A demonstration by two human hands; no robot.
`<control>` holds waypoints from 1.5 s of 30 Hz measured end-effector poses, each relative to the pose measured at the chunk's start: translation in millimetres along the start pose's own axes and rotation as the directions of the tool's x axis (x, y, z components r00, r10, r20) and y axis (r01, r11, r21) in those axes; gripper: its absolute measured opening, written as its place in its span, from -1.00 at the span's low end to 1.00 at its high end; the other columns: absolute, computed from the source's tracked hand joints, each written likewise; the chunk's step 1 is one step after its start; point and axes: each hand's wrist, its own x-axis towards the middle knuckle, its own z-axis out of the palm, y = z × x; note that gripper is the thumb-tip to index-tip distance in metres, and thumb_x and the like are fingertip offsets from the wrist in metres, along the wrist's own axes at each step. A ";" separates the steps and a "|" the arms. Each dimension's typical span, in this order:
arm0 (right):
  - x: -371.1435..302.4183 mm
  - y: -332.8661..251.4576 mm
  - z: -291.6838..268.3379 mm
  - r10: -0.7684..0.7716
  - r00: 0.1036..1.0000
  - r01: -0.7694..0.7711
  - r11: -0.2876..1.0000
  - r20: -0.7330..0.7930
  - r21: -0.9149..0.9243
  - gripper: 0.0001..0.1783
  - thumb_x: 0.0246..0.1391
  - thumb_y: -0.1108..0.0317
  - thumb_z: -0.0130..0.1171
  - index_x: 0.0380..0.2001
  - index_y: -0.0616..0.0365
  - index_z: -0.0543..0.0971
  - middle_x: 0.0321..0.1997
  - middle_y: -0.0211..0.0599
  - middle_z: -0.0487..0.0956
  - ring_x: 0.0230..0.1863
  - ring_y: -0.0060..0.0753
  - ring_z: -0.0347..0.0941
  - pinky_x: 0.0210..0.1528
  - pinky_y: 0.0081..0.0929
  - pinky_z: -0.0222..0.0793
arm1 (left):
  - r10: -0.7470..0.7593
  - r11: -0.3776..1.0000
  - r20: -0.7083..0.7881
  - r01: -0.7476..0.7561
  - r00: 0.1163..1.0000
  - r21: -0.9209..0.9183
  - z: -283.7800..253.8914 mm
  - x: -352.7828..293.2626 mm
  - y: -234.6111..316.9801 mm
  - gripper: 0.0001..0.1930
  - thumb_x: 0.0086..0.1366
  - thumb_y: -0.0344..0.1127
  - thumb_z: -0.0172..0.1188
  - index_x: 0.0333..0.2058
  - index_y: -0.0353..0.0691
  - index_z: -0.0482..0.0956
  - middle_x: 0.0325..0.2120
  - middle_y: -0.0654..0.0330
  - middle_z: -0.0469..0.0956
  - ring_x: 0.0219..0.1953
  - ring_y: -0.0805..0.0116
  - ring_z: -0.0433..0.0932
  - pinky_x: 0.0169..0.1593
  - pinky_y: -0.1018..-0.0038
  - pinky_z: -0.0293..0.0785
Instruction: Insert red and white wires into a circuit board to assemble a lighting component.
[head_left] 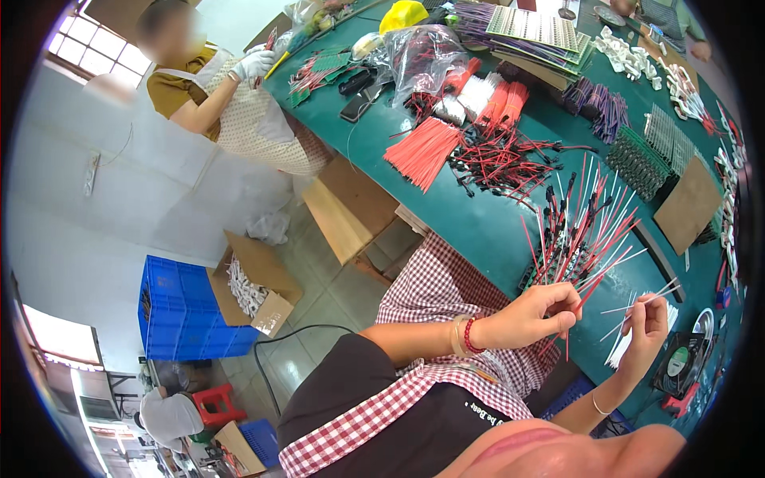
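My left hand, with a red bead bracelet at the wrist, is closed in a pinch at the near table edge. Red wires run beside its fingertips, and I cannot make out what is between them. Just beyond it, a spread bundle of red and white wires with black connectors stands up from green circuit boards, partly hidden. My right hand is closed on several thin white wires, which point out past its fingers. More white wires lie on the table beside that hand.
The green table holds red wire bundles, black-connector leads, purple wires, circuit boards and a cardboard piece. A black device sits at right. Across the table's far left stands a person in white gloves. Blue crates are at left.
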 end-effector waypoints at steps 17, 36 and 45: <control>-30.4 11.2 28.1 0.043 0.987 -0.028 0.995 -0.154 0.099 -0.87 0.12 0.58 0.23 -0.23 0.29 0.56 -0.26 -0.33 0.58 -0.33 -0.62 0.50 -0.29 -0.69 0.41 | 0.156 0.883 -0.281 -0.006 0.947 0.469 -7.5 8.1 -5.1 -0.89 0.18 -0.68 0.21 -0.31 -0.41 0.53 -0.35 0.11 0.54 -0.40 0.41 0.64 -0.35 0.58 0.56; -36.6 37.8 43.0 -0.173 0.982 0.157 0.971 -0.074 -0.181 -0.90 0.05 0.53 0.29 -0.33 0.26 0.58 -0.46 -0.41 0.58 -0.48 -0.65 0.47 -0.39 -0.67 0.40 | 0.323 0.680 -0.197 -0.083 0.926 0.728 -4.6 18.0 -38.9 -0.84 0.14 -0.62 0.31 -0.31 -0.36 0.54 -0.39 0.11 0.58 -0.42 0.37 0.59 -0.36 0.53 0.54; -32.9 38.2 42.8 -0.219 0.975 0.201 0.946 -0.044 -0.256 -0.90 0.05 0.56 0.29 -0.33 0.26 0.58 -0.49 -0.41 0.57 -0.52 -0.66 0.46 -0.44 -0.68 0.38 | 0.325 0.673 -0.192 -0.084 0.926 0.735 -5.2 20.4 -42.3 -0.86 0.17 -0.60 0.30 -0.31 -0.35 0.54 -0.38 0.12 0.59 -0.43 0.39 0.59 -0.37 0.54 0.54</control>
